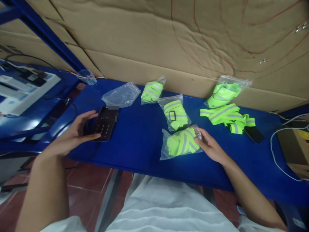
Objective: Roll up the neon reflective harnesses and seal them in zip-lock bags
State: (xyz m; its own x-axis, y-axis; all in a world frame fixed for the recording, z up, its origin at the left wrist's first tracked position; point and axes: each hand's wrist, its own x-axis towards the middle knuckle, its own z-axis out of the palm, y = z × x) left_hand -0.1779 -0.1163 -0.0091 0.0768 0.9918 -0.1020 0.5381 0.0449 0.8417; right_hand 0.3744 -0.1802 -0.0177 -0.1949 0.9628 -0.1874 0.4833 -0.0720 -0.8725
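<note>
My left hand (77, 130) is at the left side of a dark smartphone (105, 124) lying on the blue table. Its thumb touches the lower part of the screen, where a keypad shows; the fingers are spread by the upper left edge. With thumb and fingers, my right hand (210, 144) pinches the right end of a clear plastic bag (182, 141) holding a folded neon-yellow reflective strap. Just beyond it lies another bagged strap (175, 113) with a black buckle. A smaller bagged strap (152, 91) and a clear plastic bag (122, 95) without a strap lie behind.
A loose reflective strap (228, 116) partly covers a black flat object (254, 134) at right, with another bagged strap (223, 93) behind. A plastic cup (87, 76) stands at the back left. Cardboard (145, 42) lines the rear; a white cable (272, 151) hangs at right.
</note>
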